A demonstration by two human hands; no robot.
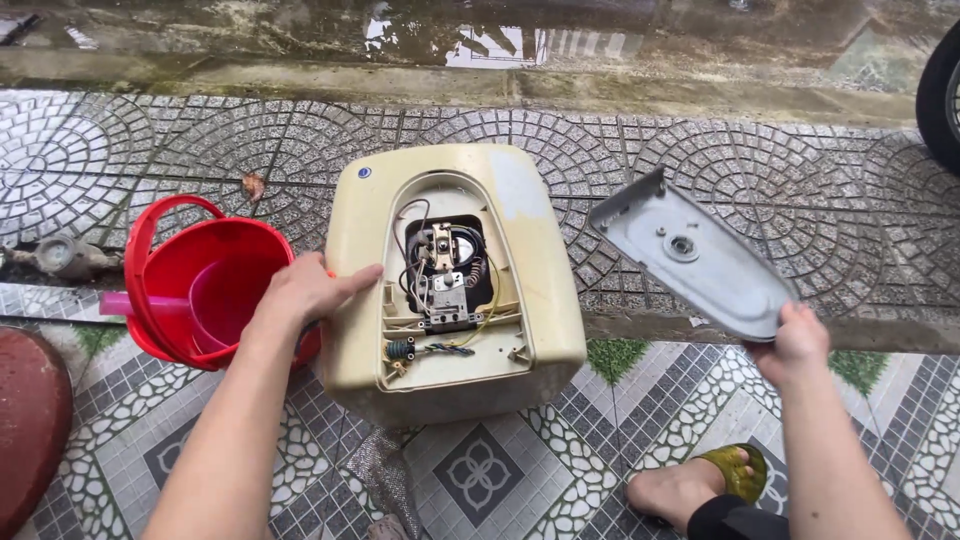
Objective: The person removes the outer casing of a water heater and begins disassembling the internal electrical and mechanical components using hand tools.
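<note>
Left hand flat, fingers together, on cream heater; right hand gripping grey cover (fingertips hidden behind).

Cream water heater stands centre frame on tiled floor, wiring bay open w/ exposed wires. Grey cover plate held tilted at 3 o'clock, inner side up.
</note>
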